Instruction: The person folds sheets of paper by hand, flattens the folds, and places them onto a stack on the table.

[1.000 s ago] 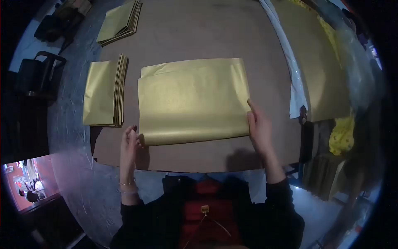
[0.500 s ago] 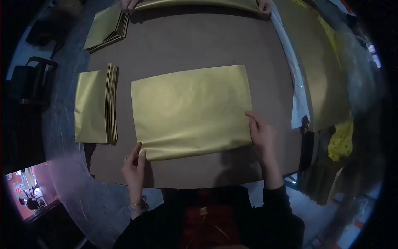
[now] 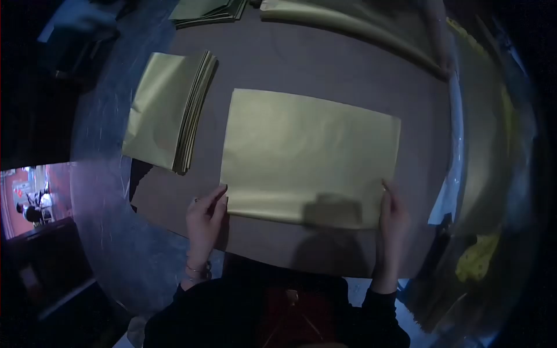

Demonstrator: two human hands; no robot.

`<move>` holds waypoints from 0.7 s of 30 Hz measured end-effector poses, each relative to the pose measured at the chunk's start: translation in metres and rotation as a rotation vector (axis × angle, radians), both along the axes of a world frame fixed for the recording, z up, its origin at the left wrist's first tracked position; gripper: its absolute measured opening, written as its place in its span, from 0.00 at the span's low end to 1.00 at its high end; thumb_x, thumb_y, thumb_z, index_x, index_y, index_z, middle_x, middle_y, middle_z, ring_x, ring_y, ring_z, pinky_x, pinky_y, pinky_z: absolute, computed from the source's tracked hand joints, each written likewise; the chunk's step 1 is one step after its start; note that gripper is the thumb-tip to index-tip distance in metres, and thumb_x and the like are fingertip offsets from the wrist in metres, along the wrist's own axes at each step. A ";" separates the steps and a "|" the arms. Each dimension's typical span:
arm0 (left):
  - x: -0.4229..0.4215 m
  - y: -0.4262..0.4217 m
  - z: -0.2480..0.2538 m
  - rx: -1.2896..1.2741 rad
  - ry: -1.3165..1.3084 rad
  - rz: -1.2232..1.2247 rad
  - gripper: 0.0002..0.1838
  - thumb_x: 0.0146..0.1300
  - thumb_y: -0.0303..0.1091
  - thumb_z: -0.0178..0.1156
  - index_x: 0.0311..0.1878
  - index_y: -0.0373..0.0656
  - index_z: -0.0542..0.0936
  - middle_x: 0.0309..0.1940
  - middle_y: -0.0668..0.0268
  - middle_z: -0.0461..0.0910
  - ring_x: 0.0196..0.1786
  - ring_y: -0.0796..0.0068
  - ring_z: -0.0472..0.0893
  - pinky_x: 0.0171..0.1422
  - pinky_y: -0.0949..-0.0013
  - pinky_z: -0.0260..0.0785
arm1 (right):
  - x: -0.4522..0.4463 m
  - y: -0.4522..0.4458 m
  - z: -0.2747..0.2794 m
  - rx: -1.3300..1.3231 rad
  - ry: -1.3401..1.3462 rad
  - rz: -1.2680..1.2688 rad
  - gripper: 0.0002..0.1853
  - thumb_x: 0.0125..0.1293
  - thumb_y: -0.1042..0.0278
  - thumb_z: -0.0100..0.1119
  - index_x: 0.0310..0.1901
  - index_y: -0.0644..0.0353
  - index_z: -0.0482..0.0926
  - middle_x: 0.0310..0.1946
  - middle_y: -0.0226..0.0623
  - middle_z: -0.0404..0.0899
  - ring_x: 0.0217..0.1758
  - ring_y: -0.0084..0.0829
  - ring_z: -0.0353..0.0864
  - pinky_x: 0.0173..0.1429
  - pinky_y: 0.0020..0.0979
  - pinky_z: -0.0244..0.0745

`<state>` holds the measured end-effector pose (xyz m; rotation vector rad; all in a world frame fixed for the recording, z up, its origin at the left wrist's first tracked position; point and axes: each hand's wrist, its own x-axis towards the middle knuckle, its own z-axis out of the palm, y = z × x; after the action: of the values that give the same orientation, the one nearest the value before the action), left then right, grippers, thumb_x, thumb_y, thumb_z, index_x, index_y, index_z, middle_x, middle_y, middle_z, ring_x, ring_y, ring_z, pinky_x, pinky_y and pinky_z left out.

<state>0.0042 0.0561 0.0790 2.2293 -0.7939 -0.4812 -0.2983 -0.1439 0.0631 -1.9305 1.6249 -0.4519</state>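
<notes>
A gold paper sheet [image 3: 307, 151] lies in front of me on the brown board, its near edge rounded like a soft fold. My left hand [image 3: 206, 219] pinches the sheet's near left corner between thumb and fingers. At the near right edge, my right hand [image 3: 395, 217] grips the same sheet, its thumb and index finger at the side. A dark shadow falls across the sheet's near right part. To the left stands a stack of folded gold sheets [image 3: 159, 107], its layered edges facing the sheet.
The brown board [image 3: 261, 246] covers the tabletop. Another stack of gold paper [image 3: 212, 11] sits at the far left. Across the table, a co-worker's blurred arm [image 3: 436, 29] reaches to a long gold sheet [image 3: 348, 20]. More gold material [image 3: 487, 174] and a yellow piece [image 3: 478, 258] lie right.
My view has turned, so the table appears rotated. The sheet's near edge lies flatter, with fewer creases. Both hands keep their hold. The co-worker's long sheet has spread out more.
</notes>
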 end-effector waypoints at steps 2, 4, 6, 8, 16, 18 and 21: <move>0.000 -0.001 0.000 -0.003 -0.015 -0.008 0.12 0.61 0.29 0.62 0.49 0.44 0.83 0.31 0.61 0.81 0.30 0.74 0.76 0.38 0.71 0.69 | 0.003 -0.001 0.000 -0.022 -0.057 0.027 0.14 0.69 0.66 0.52 0.54 0.53 0.79 0.44 0.46 0.82 0.45 0.35 0.84 0.47 0.33 0.76; -0.001 -0.001 0.001 0.025 -0.011 -0.007 0.12 0.60 0.29 0.63 0.48 0.45 0.83 0.29 0.61 0.81 0.29 0.71 0.76 0.37 0.70 0.68 | 0.008 -0.004 0.012 0.070 0.010 0.001 0.15 0.70 0.67 0.50 0.55 0.54 0.78 0.47 0.44 0.82 0.47 0.33 0.83 0.51 0.32 0.75; 0.002 0.001 -0.003 0.019 -0.017 -0.008 0.13 0.59 0.29 0.63 0.48 0.46 0.83 0.29 0.62 0.80 0.29 0.71 0.75 0.37 0.70 0.68 | 0.002 -0.005 -0.002 0.040 -0.028 0.025 0.15 0.70 0.68 0.50 0.55 0.55 0.78 0.48 0.44 0.81 0.49 0.32 0.82 0.52 0.31 0.75; 0.002 0.002 -0.007 0.011 -0.019 -0.020 0.13 0.58 0.29 0.64 0.48 0.47 0.83 0.28 0.63 0.80 0.29 0.71 0.74 0.37 0.70 0.67 | -0.002 -0.007 -0.008 0.007 -0.062 0.040 0.15 0.70 0.68 0.49 0.55 0.55 0.78 0.50 0.43 0.81 0.50 0.31 0.82 0.53 0.30 0.74; 0.002 0.001 -0.001 0.043 -0.024 -0.076 0.13 0.63 0.30 0.61 0.50 0.40 0.81 0.37 0.59 0.82 0.37 0.74 0.81 0.43 0.72 0.73 | -0.010 -0.007 -0.014 0.030 -0.017 0.037 0.15 0.71 0.66 0.49 0.57 0.54 0.77 0.50 0.43 0.80 0.52 0.35 0.81 0.55 0.32 0.73; -0.001 0.000 -0.004 -0.018 -0.074 -0.056 0.12 0.59 0.28 0.63 0.47 0.43 0.82 0.32 0.62 0.82 0.32 0.68 0.77 0.42 0.68 0.68 | -0.009 -0.006 -0.013 0.050 -0.045 0.029 0.15 0.71 0.66 0.49 0.57 0.52 0.77 0.50 0.43 0.81 0.51 0.35 0.81 0.53 0.32 0.74; -0.001 0.000 -0.002 0.010 -0.017 -0.021 0.12 0.59 0.27 0.62 0.47 0.43 0.82 0.33 0.61 0.82 0.32 0.68 0.79 0.42 0.69 0.69 | -0.006 -0.006 -0.016 0.015 -0.055 0.028 0.15 0.70 0.65 0.50 0.56 0.48 0.77 0.46 0.44 0.81 0.47 0.38 0.82 0.49 0.34 0.75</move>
<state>0.0031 0.0565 0.0773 2.2384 -0.8264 -0.4778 -0.3048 -0.1499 0.0471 -1.9111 1.5597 -0.4764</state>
